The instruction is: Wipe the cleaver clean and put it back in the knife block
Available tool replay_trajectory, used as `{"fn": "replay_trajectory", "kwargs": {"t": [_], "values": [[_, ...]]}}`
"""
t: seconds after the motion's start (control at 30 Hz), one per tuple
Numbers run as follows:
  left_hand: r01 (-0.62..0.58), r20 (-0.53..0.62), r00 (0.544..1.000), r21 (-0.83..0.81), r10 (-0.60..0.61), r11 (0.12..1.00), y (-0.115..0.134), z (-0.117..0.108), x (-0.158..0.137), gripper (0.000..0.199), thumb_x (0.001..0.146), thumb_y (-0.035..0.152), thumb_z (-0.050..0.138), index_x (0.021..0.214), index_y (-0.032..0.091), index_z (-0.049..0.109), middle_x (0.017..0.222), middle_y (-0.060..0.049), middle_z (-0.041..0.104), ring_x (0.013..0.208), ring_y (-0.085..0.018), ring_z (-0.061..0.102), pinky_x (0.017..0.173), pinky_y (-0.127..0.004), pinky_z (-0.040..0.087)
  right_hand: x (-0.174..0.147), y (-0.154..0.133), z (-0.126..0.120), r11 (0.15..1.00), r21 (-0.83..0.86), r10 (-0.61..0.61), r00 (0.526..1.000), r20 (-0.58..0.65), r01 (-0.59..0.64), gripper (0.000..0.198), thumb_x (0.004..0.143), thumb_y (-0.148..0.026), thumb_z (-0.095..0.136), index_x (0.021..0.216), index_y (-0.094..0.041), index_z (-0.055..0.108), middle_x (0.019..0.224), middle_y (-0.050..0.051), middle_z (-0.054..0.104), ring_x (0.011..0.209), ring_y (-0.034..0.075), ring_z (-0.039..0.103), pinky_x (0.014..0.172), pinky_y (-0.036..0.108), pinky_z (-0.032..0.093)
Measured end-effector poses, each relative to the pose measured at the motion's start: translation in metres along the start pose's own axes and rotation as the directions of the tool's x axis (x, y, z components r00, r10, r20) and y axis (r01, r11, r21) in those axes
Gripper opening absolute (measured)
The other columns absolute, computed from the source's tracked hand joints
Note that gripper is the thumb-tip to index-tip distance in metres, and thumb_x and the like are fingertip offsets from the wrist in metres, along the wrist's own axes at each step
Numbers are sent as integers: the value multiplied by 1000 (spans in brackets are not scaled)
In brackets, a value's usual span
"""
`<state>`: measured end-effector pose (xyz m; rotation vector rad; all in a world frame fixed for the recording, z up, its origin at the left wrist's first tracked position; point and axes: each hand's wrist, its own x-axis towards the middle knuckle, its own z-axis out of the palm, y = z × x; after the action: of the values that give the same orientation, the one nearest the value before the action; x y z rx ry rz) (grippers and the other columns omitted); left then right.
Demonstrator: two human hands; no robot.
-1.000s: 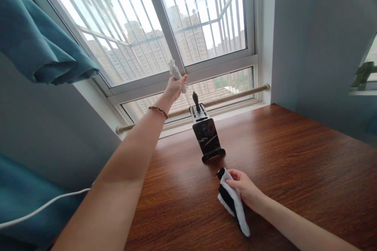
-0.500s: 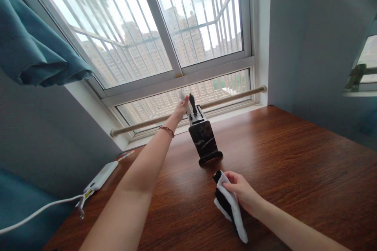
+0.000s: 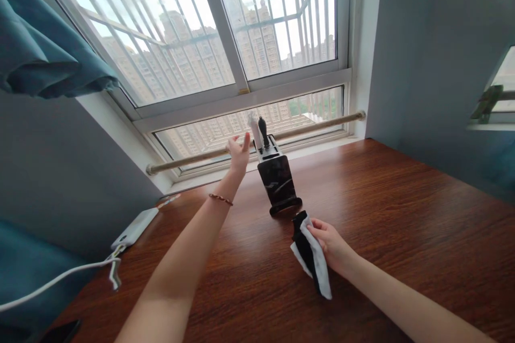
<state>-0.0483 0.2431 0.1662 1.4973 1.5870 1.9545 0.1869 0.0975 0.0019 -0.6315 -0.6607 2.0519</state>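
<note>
A black knife block (image 3: 277, 178) stands on the wooden table near the window. Two handles rise from its slotted top: a black handle (image 3: 263, 129) and, left of it, a pale, partly see-through handle (image 3: 255, 131). My left hand (image 3: 240, 151) is just left of the pale handle, thumb up and fingers apart, holding nothing. Nearer to me, my right hand (image 3: 328, 237) pinches a white and black cloth (image 3: 319, 262), which hangs in folds just above the table. Whether the black part is cloth or something wrapped in it, I cannot tell.
A white power strip (image 3: 134, 228) with a white cable lies along the table's left edge. A dark flat object (image 3: 62, 332) shows at the bottom left. Behind the block, a horizontal rail (image 3: 322, 124) crosses the window. A blue curtain (image 3: 48, 59) hangs at upper left.
My left hand has let go of the pale handle and drawn back to the left. The right hand still holds the cloth. The view has shifted slightly.
</note>
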Motion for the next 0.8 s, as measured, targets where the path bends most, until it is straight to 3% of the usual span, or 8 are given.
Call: {"fn": "replay_trajectory", "kwargs": {"t": [0.1, 0.17, 0.33, 0.4, 0.53, 0.63, 0.7, 0.8], "values": [[114, -50, 991, -110, -120, 987, -7, -28, -75, 44, 86, 50, 53, 117, 21, 41, 135, -10, 38, 128, -22, 34, 105, -38, 30, 1, -4, 2, 998, 29, 58, 998, 14, -59, 26, 70, -31, 73, 86, -14, 62, 75, 4, 69, 67, 15, 64, 66, 26, 49], [292, 108, 955, -178, -276, 940, -14, -44, -135, 42, 82, 54, 58, 106, 22, 45, 118, -8, 50, 112, -20, 49, 96, -34, 39, 0, -7, 3, 983, 102, 149, 988, 33, -151, 26, 83, -36, 57, 89, -12, 64, 79, 8, 70, 70, 18, 66, 69, 28, 51], [813, 698, 457, -77, -551, 577, -32, -60, -239, 51, 80, 60, 55, 91, 10, 59, 86, -15, 65, 69, -23, 65, 66, -39, 51, -7, -3, 8, 935, 265, 216, 971, 100, -235, 68, 93, -58, 20, 104, -7, 63, 94, 15, 69, 90, 24, 66, 92, 37, 48], [875, 765, 346, -55, -542, 481, -38, -61, -252, 46, 84, 52, 55, 99, 9, 60, 88, -15, 67, 74, -23, 66, 71, -39, 53, -9, 4, 8, 943, 210, 225, 960, 167, -258, 67, 90, -63, 26, 110, -8, 59, 96, 15, 69, 92, 25, 66, 92, 40, 48], [891, 776, 371, -144, -509, 430, -40, -66, -257, 24, 81, 26, 62, 100, 12, 60, 92, -10, 69, 82, -19, 66, 74, -33, 53, -5, 13, 4, 967, 0, 251, 952, 175, -255, 60, 89, -60, 35, 121, -11, 48, 108, 16, 64, 91, 25, 65, 88, 41, 49], [885, 743, 418, -204, -522, 418, -38, -73, -259, 20, 81, 22, 61, 99, 12, 60, 92, -10, 70, 79, -17, 65, 73, -32, 54, 0, 12, -2, 913, -404, 12, 994, -110, -56, 66, 81, -54, 52, 129, -13, 33, 124, 19, 53, 86, 23, 63, 83, 40, 50], [879, 718, 444, -232, -536, 417, -38, -76, -261, 21, 81, 21, 60, 100, 11, 60, 94, -10, 70, 80, -17, 66, 74, -32, 54, 1, 10, -6, 701, -709, -276, 947, -165, 81, 70, 71, -49, 64, 126, -15, 35, 129, 17, 47, 91, 23, 59, 82, 40, 48], [872, 699, 462, -248, -545, 422, -39, -79, -263, 20, 78, 18, 59, 97, 11, 60, 91, -9, 70, 77, -17, 65, 72, -33, 55, -5, 14, -9, 141, -955, -411, 893, 185, 262, 40, 72, -43, 65, 100, -16, 55, 108, 10, 57, 97, 24, 52, 86, 39, 41]]}}
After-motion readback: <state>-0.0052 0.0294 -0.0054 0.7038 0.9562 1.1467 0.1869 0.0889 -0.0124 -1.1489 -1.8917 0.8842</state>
